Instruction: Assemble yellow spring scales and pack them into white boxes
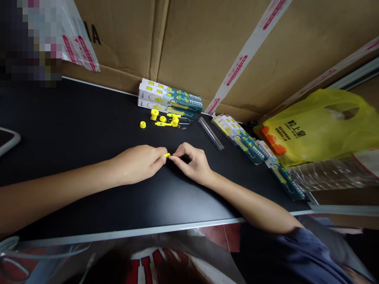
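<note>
My left hand (142,163) pinches a small yellow plastic piece (166,155) between thumb and fingers; most of it is hidden in the grip. The fingertips of my right hand (192,162) are closed at the tip of that piece, and whatever they hold is too small to make out. Beyond the hands lie loose parts of spring scales: a yellow cap (142,124), a yellow collar (154,114), a yellow rod piece (164,124), a metal hook (186,120) and a small spring (184,127). Right of them rests a clear tube (211,133).
Two stacked spring scale boxes (168,98) stand against a large cardboard carton (189,47). More boxes (241,138) lie to the right, near a yellow plastic bag (314,122) and a clear plastic bottle (331,173). A white-edged device (8,140) sits at the left.
</note>
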A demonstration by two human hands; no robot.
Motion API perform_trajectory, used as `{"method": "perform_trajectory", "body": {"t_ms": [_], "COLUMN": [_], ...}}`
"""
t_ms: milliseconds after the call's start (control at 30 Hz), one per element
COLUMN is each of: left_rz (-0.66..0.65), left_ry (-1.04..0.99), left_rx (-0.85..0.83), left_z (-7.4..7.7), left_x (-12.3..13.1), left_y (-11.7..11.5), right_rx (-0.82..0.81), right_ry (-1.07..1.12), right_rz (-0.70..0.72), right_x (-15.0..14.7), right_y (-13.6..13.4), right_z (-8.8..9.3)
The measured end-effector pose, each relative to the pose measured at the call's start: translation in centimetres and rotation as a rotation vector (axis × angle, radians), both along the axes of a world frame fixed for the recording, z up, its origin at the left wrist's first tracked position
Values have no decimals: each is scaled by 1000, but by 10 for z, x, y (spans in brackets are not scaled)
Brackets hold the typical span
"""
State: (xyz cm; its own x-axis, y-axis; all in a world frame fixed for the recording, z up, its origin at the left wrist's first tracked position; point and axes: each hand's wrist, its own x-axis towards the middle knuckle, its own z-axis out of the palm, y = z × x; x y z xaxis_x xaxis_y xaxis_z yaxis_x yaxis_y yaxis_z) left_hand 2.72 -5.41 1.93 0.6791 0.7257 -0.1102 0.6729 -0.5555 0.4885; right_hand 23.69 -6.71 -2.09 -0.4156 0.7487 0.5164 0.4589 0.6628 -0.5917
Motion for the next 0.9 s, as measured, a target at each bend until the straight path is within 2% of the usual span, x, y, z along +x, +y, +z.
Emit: {"method": "perform_trajectory", "body": {"t_ms": [333,667,900], "left_rz": [13,33,60], "left_ry": [-25,-15,-83], "left_rx": [-83,-56,-109], "left_z": [1,-2,-7], "left_x": [1,2,2], "left_y": [2,-4,-3], "right_rx": [-32,-51,-67], "right_ry": [48,45,57], "right_rz": [-22,-27,-27], "right_x": [-2,-3,-4], "right_y": [2,2,3], "right_z": [2,1,3]}}
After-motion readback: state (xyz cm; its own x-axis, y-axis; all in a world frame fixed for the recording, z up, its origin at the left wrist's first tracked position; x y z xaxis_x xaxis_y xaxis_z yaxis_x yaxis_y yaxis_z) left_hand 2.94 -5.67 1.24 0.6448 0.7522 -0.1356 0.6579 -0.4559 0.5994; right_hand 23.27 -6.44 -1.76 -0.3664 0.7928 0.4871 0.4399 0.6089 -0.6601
